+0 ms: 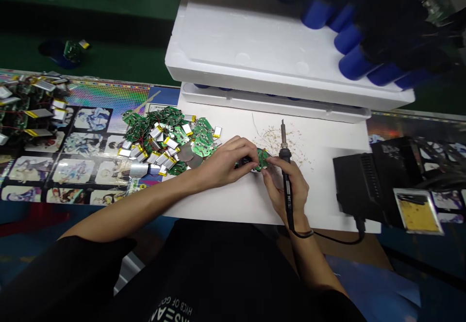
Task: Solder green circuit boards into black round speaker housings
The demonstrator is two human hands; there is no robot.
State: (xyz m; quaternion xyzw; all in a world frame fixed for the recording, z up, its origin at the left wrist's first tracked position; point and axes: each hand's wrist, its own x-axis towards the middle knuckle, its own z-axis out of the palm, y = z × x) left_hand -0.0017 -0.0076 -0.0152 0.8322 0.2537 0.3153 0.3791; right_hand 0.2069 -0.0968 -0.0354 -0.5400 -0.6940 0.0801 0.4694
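My left hand (225, 163) is closed in a pinch on a small green circuit board (261, 159) on the white work surface (327, 205). My right hand (286, 186) meets it from the right, its fingers touching the same board while they hold a black soldering iron (285, 167) upright, tip pointing away from me. The iron's cable runs over my right wrist. A heap of green circuit boards with silver batteries (167, 140) lies just left of my left hand.
A black soldering station (364, 186) with a yellow sponge tray (418, 213) stands at the right. White foam trays (262, 55) holding blue cylinders (349, 36) sit behind. Solder scraps (294, 142) dot the surface. More batteries (32, 108) lie far left on a printed mat.
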